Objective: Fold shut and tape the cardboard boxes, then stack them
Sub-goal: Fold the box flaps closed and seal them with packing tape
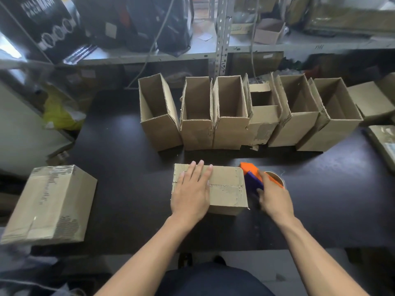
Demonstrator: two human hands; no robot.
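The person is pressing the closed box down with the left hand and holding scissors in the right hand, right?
Not quite. The left hand does press flat on the closed box, but the right hand holds an orange and purple tape dispenser at the box's right end, not scissors. The head view shows it.

light: dim indoor, brighter at upper left
glare: soft sheen on dark table [119,133]
shadows: soft, under open boxes [230,112]
blur: right hand [275,199] and tape dispenser [253,178] smeared; shelf [149,54] soft
distortion: wide-angle bending at edges
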